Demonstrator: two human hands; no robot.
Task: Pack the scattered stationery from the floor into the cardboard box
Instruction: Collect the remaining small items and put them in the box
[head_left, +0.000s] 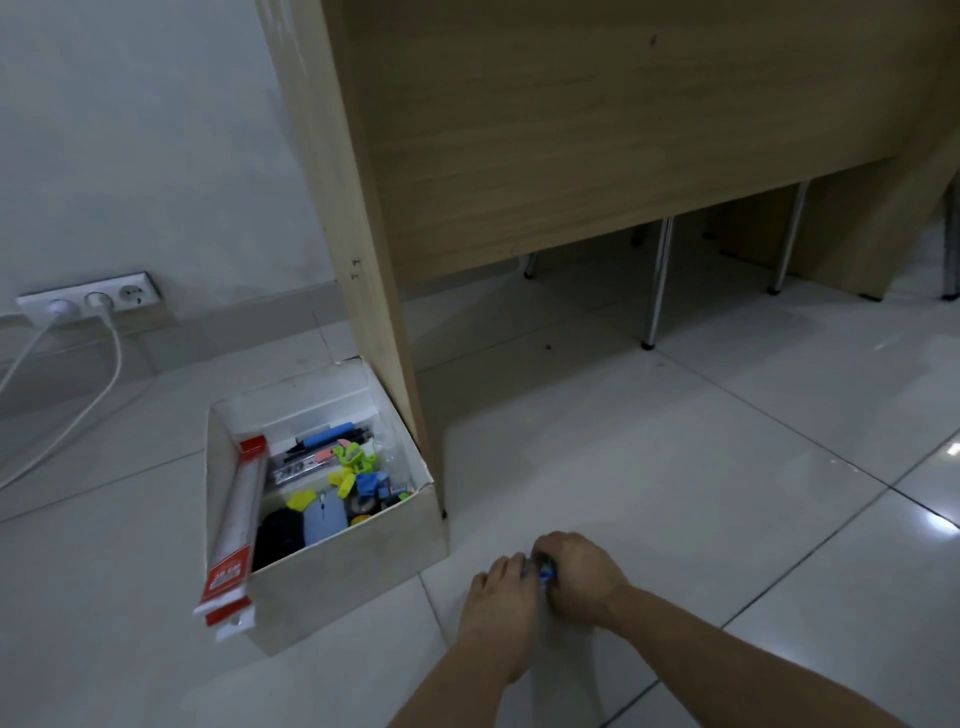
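both forearms reach in from the near edge of the floor, and the hands meet just off the near right corner of the cardboard box. the right hand is curled over a small blue item, fingers closed round it. the left hand lies knuckles-up with its fingertips at the same item; whether they pinch it or only touch it i cannot tell. the item is too small to name.

the box stands on the tiled floor against the foot of the wooden desk panel, and it looks well stocked. a red-and-white ruler pack leans along its left wall and pokes out over the near left corner. beside it lie a pale blue mouse, yellow and blue clips and pens toward the far wall.

no other loose stationery shows on the tiles in view, so the packing seems nearly done. what is left, as i judge it, is to lift this last piece into the box.
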